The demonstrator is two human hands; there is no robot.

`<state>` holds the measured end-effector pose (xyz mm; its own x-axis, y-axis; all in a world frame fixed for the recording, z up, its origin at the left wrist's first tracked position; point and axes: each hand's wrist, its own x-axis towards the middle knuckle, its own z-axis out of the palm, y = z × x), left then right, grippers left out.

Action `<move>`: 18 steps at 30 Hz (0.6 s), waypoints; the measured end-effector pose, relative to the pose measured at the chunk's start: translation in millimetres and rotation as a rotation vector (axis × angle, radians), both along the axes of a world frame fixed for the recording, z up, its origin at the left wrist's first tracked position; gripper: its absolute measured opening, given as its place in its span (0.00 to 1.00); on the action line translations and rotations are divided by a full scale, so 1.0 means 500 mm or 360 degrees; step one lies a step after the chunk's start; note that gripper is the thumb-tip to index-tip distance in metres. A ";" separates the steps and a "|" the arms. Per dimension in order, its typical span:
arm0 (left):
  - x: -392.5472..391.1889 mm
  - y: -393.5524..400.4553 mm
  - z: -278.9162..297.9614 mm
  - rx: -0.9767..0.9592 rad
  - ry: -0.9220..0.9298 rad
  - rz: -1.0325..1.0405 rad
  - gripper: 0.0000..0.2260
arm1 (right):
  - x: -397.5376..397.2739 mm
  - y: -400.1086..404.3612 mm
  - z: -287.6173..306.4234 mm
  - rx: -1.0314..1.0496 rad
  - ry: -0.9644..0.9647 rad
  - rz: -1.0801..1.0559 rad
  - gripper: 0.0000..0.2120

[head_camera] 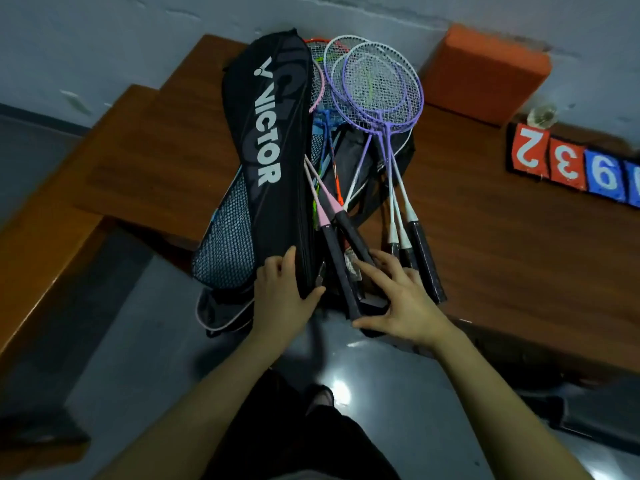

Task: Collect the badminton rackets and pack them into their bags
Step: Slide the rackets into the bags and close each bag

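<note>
Both forearms reach in from the near edge. At the near end of the black racket bag [273, 133], the left hand [282, 299] grips the bag's edge between thumb and curled fingers. Just right of it, the right hand [398, 299] lies spread with straight fingers over the near handle ends of the rackets [377, 98], gripping nothing. These rackets lie heaped on a second dark bag [367, 161] atop the wooden bench [145, 161]. Far right, number cards [568, 168] and an orange block [485, 71] sit on the bench.
</note>
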<state>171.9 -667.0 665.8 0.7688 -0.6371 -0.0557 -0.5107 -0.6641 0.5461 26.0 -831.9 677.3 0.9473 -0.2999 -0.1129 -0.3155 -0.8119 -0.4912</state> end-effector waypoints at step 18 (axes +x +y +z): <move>0.039 0.043 0.039 -0.0692 0.0397 0.0323 0.20 | 0.086 0.138 0.036 0.0469 -0.0616 -0.0519 0.27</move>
